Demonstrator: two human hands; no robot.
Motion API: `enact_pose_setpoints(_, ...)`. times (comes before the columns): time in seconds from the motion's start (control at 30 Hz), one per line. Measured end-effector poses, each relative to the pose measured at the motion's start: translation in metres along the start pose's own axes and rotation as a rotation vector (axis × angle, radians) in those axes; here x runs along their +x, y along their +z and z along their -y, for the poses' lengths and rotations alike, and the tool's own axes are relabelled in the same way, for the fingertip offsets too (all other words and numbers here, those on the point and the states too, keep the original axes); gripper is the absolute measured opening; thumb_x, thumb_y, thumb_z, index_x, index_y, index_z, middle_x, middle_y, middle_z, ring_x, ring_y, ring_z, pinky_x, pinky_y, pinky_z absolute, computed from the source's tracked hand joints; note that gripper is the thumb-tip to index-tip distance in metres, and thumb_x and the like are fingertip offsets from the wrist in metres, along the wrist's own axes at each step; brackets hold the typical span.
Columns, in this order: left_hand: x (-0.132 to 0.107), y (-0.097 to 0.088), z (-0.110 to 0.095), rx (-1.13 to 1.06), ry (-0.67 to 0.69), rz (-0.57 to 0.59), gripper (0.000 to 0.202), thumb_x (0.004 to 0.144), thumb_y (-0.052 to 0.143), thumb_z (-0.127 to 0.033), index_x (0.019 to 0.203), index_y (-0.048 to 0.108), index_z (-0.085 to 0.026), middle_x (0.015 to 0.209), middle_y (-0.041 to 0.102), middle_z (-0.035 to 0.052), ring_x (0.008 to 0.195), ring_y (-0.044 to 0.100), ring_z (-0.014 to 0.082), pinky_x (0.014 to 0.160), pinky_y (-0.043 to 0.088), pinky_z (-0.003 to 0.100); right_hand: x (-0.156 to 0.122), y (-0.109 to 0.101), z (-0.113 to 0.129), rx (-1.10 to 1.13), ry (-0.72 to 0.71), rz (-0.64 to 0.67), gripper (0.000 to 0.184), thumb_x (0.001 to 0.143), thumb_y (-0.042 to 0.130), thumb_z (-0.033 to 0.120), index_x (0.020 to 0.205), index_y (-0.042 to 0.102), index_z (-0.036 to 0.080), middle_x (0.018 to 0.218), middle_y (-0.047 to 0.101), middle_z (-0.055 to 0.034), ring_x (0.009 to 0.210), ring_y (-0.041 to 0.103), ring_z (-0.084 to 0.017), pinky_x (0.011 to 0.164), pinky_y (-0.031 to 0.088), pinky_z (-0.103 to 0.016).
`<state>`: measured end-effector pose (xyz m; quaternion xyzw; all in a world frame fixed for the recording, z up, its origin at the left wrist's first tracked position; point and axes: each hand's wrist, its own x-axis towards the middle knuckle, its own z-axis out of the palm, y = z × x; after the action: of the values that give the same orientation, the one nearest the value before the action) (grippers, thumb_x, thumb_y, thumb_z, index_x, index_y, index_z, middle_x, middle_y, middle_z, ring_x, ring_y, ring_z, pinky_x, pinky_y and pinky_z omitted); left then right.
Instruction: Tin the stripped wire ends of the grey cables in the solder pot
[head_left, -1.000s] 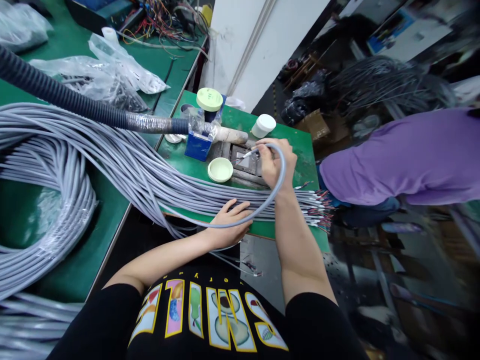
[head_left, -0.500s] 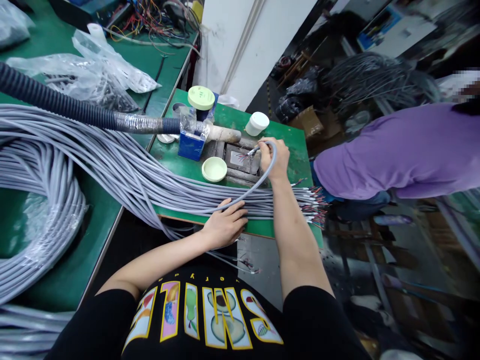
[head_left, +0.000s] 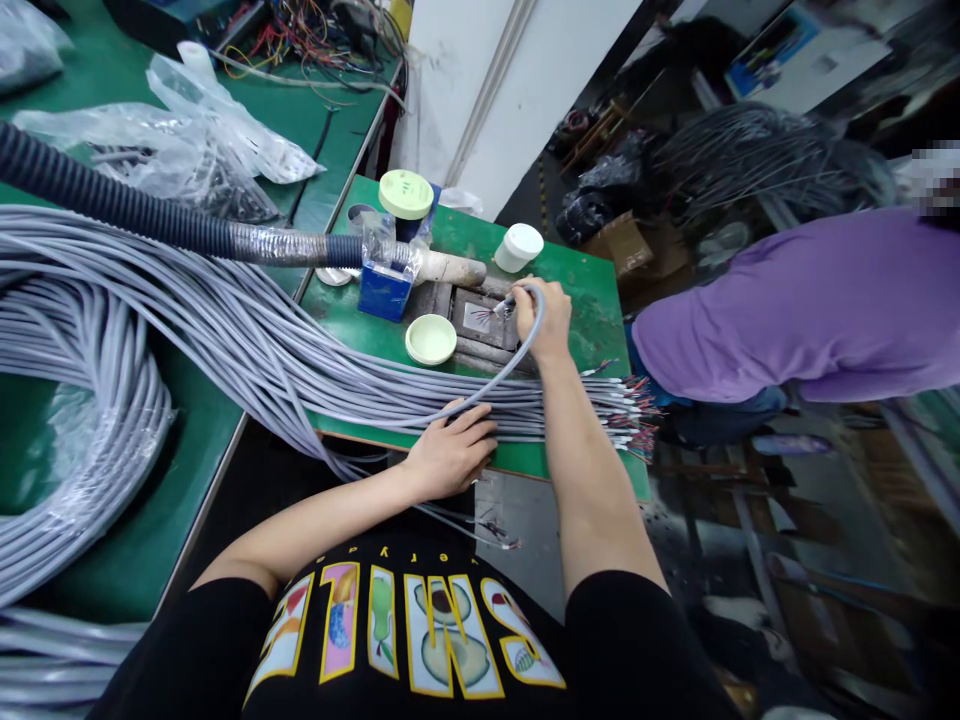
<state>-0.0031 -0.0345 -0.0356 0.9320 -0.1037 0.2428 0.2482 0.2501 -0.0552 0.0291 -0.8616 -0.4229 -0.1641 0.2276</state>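
Observation:
My right hand [head_left: 547,318] is closed around the end of a grey cable [head_left: 534,330], which bends in a loop over the hand and runs down toward the left. Thin coloured wires [head_left: 484,315] fan out from its stripped end, over the bright square [head_left: 475,318] of a dark metal block [head_left: 493,336]. Whether the tips touch it, I cannot tell. My left hand [head_left: 452,452] lies with fingers outstretched on the near edge of a bundle of grey cables [head_left: 375,378], touching the looped cable. Stripped ends of the bundle [head_left: 636,410] show coloured wires at the right.
A ribbed hose [head_left: 285,245] ends in a pale nozzle beside the block, near a blue box [head_left: 384,290]. Around them stand an open pale dish [head_left: 430,340], a green-lidded tin [head_left: 406,195] and a white tub [head_left: 519,247]. A person in purple [head_left: 795,310] is at the right.
My right hand has shifted very slightly left with the cable end, and the loop is a little narrower. The left hand stays in place on the bundle.

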Motion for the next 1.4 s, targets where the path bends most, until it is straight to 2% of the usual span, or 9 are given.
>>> enact_pose_setpoints(0.13,0.003,-0.012,-0.007,-0.208,-0.014,0.058,0.026,0.089,0.05,-0.022,0.109,0.064,-0.016,0.125,0.061,0.011,0.134,0.04,0.0261,0.112,0.028,0.051,-0.004,-0.016,0.007,0.039,-0.013,-0.059,0.024,0.091,0.044,0.032,0.088,0.065,0.021,0.091,0.071,-0.0056,0.091,0.06,-0.023,0.085,0.045,-0.037)
enact_pose_setpoints(0.3,0.01,-0.063,-0.035,-1.143,0.06,0.372,0.024,0.088,0.055,-0.031,0.104,0.07,-0.02,0.102,0.072,0.0083,0.097,0.068,0.0187,0.087,0.052,0.026,-0.047,-0.071,0.045,0.228,-0.04,-0.241,0.026,0.093,0.044,0.036,0.096,0.066,0.023,0.095,0.07,-0.0052,0.096,0.062,-0.023,0.087,0.048,-0.04)
enact_pose_setpoints(0.4,0.015,-0.077,-0.039,-1.651,-0.291,0.395,0.032,0.084,0.063,-0.04,0.103,0.07,-0.017,0.091,0.073,0.0097,0.082,0.07,0.0188,0.071,0.055,0.026,-0.088,-0.096,0.069,0.387,-0.118,-0.303,0.023,0.092,0.047,0.032,0.104,0.066,0.028,0.101,0.07,-0.0052,0.097,0.064,-0.024,0.085,0.05,-0.043)
enact_pose_setpoints(0.5,0.022,-0.069,-0.032,-1.867,-0.695,0.122,0.042,0.07,0.076,-0.043,0.099,0.069,-0.013,0.083,0.07,0.0084,0.068,0.067,0.0149,0.059,0.052,0.023,-0.128,-0.103,0.078,0.419,-0.286,-0.277,0.025,0.087,0.055,0.029,0.109,0.065,0.034,0.104,0.071,-0.004,0.096,0.065,-0.026,0.081,0.053,-0.047)
enact_pose_setpoints(0.6,0.026,-0.053,-0.024,-1.951,-0.849,-0.149,0.045,0.064,0.081,-0.042,0.097,0.069,-0.014,0.078,0.067,0.0034,0.058,0.06,0.0083,0.051,0.046,0.018,-0.16,-0.1,0.079,0.406,-0.373,-0.194,0.037,0.083,0.06,0.021,0.117,0.062,0.037,0.107,0.071,-0.0033,0.099,0.065,-0.027,0.079,0.054,-0.047)
enact_pose_setpoints(0.7,0.025,-0.045,-0.022,-1.958,-0.878,-0.259,0.041,0.062,0.082,-0.042,0.09,0.071,-0.015,0.067,0.062,-0.0008,0.051,0.052,0.0043,0.048,0.04,0.016,-0.182,-0.098,0.081,0.455,-0.386,-0.132,0.047,0.081,0.059,0.012,0.122,0.06,0.036,0.108,0.071,-0.0041,0.102,0.064,-0.026,0.079,0.054,-0.046)
enact_pose_setpoints(0.93,0.024,-0.047,-0.038,-1.676,-0.844,-0.227,0.038,0.061,0.081,-0.044,0.076,0.071,-0.01,0.06,0.059,-0.0004,0.052,0.05,0.0055,0.052,0.039,0.018,-0.199,-0.105,0.096,0.566,0.099,0.131,0.013,0.086,0.057,0.027,0.088,0.069,0.024,0.072,0.07,-0.0022,0.063,0.065,-0.017,0.06,0.052,-0.029)
enact_pose_setpoints(1.0,0.024,-0.048,-0.041,-1.628,-0.833,-0.21,0.04,0.062,0.08,-0.046,0.076,0.071,-0.009,0.06,0.06,0.0006,0.051,0.05,0.0066,0.052,0.039,0.02,-0.2,-0.104,0.1,0.613,0.183,0.257,0.025,0.087,0.054,0.033,0.067,0.063,0.021,0.058,0.064,0.0,0.052,0.06,-0.014,0.054,0.048,-0.025)
enact_pose_setpoints(1.4,0.019,-0.032,-0.037,-1.681,-0.852,-0.19,0.045,0.06,0.077,-0.053,0.066,0.067,-0.01,0.053,0.056,0.0004,0.047,0.047,0.0072,0.047,0.036,0.021,-0.206,-0.094,0.102,0.903,0.273,0.349,0.029,0.087,0.051,0.035,0.067,0.064,0.019,0.045,0.056,0.0026,0.04,0.049,-0.011,0.046,0.042,-0.024)
